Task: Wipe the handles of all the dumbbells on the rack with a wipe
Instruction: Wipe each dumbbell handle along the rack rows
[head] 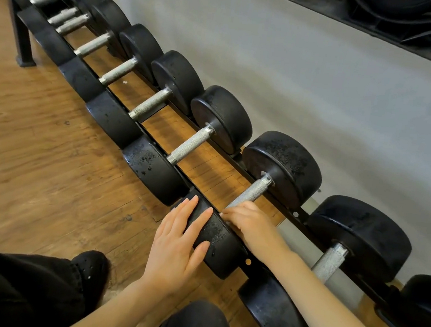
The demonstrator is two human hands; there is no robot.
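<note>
A long row of black dumbbells with knurled steel handles lies across a low black rack [296, 213]. My left hand [177, 242] rests flat, fingers straight, on the near head [220, 240] of one dumbbell. My right hand [251, 226] curls round the near end of that same dumbbell's handle [252, 191]. A thin white edge, probably the wipe [221, 214], peeks out at my fingertips; the rest is hidden under the hand. The neighbouring handle to the left [191, 144] and the one to the right [329, 262] are bare.
A grey wall [324, 95] runs close behind the rack. The wooden floor [35, 156] stretches out to the left. The rack's upright post [21, 39] stands at the far left. My dark-clothed knees [198, 325] sit just below my hands.
</note>
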